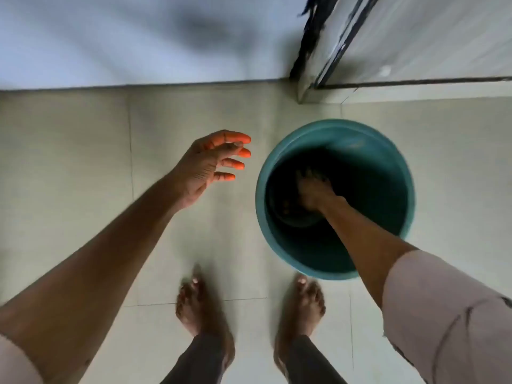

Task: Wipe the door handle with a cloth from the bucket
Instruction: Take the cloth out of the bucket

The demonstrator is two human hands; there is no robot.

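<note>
A teal plastic bucket (401,173) stands on the tiled floor in front of my right foot. My right hand (313,194) reaches deep inside it, down in the dark bottom, over a dim rounded shape (293,217) that may be the cloth. Blur and shadow hide whether the fingers grip anything. My left hand (210,166) hovers in the air to the left of the bucket, fingers spread and empty. No door handle shows in this view.
My two bare feet (199,309) stand on pale floor tiles just below the bucket. A white wall (110,37) runs along the top. A dark-edged door frame or glass panel (332,51) stands at the top right, beyond the bucket.
</note>
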